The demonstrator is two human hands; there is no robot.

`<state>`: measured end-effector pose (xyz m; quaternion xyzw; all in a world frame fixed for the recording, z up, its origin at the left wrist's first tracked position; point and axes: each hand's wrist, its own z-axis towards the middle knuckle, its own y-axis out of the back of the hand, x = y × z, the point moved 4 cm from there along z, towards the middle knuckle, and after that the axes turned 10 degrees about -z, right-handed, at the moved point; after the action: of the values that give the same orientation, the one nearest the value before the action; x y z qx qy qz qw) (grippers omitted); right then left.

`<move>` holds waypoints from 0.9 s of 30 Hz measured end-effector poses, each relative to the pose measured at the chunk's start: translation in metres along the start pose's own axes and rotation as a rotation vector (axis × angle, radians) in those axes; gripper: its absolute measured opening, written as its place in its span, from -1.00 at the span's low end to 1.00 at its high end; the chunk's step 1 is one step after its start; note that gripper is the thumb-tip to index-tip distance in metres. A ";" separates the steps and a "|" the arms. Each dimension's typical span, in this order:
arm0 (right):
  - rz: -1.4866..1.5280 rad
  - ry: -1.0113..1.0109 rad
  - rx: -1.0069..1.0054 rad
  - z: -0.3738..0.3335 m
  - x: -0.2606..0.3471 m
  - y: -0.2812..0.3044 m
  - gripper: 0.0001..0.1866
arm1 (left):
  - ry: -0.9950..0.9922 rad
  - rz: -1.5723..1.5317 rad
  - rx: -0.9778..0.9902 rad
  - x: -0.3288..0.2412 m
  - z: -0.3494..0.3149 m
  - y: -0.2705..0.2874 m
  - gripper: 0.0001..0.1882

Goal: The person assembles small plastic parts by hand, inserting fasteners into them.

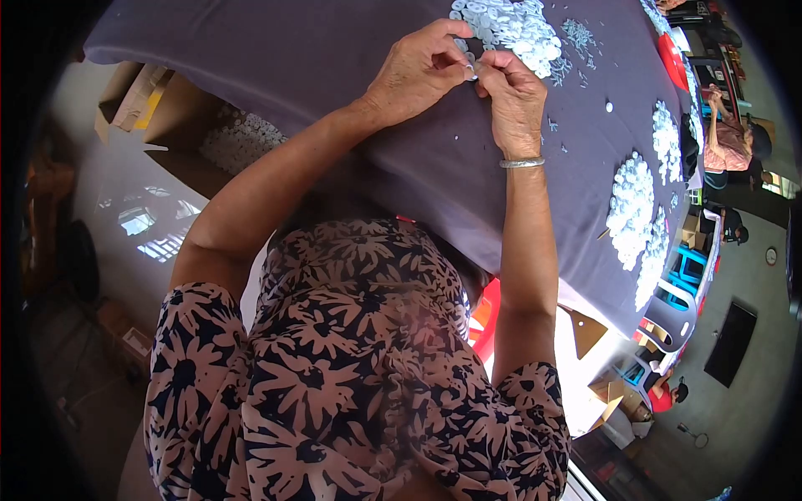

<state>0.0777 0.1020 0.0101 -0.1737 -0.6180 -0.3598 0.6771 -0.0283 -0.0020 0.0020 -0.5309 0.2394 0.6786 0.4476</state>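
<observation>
My left hand (418,71) and my right hand (514,100) meet over a table covered with a grey-purple cloth (334,50). Together the fingertips pinch a small white round piece (472,68); which hand bears it I cannot tell. Just beyond the hands lies a pile of small white round pieces (510,25). A silver bangle (522,163) circles my right wrist. My flower-patterned dress fills the lower middle of the view.
More heaps of white pieces (635,200) lie along the table's right side, with tiny bits scattered between. An open cardboard box (180,117) with white pieces sits on the floor at left. A person in a pink top (727,142) is at the far right; a red stool shows under the table.
</observation>
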 end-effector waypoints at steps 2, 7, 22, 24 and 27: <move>-0.005 -0.012 0.013 0.000 -0.001 0.000 -0.92 | 0.025 -0.011 0.014 0.001 -0.001 -0.002 -0.95; -0.023 0.020 0.031 0.001 0.003 -0.004 -0.95 | -0.068 0.043 -0.080 -0.003 -0.003 0.002 -0.72; -0.143 0.107 0.060 0.004 0.004 -0.007 -0.95 | 0.002 0.015 -0.013 0.002 0.002 0.005 -0.94; -0.136 0.040 0.032 -0.001 0.012 -0.003 -0.94 | 0.021 0.047 -0.024 0.000 0.000 0.003 -0.93; -0.088 -0.004 -0.020 -0.001 0.014 0.008 -0.93 | 0.061 0.000 -0.067 0.003 0.001 0.003 -0.92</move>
<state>0.0840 0.1030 0.0251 -0.1538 -0.6229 -0.3948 0.6577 -0.0319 -0.0018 -0.0007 -0.5662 0.2301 0.6697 0.4219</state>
